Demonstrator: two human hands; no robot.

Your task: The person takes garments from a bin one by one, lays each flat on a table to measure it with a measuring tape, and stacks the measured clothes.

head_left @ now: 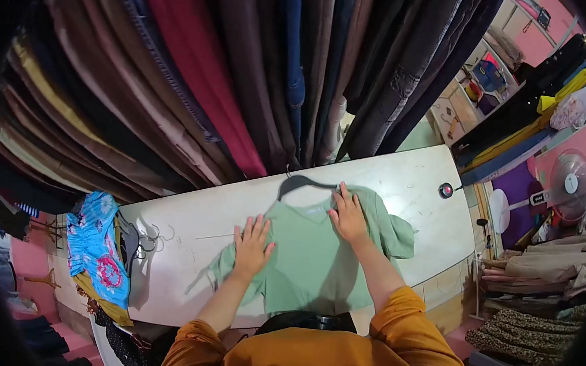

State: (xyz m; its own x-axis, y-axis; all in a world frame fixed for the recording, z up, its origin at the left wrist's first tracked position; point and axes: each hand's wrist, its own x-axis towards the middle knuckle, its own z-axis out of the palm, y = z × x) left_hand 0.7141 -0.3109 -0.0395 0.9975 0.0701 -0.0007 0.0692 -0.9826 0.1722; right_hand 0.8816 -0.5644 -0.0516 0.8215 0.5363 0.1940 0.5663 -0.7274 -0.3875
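Note:
A light green blouse lies spread on the white table, its neckline away from me. A dark hanger shows at the neck, its far part sticking out beyond the collar. My left hand rests flat on the blouse's left shoulder and sleeve, fingers stretched out. On the right shoulder, beside the hanger's end, lies my right hand, its fingers also extended over the cloth. The rest of the hanger is hidden inside the blouse.
Trousers hang in a dense row beyond the table. Hanger hooks and a blue floral garment lie at the left end. A small round black device sits near the right edge. A fan and folded clothes stand further right.

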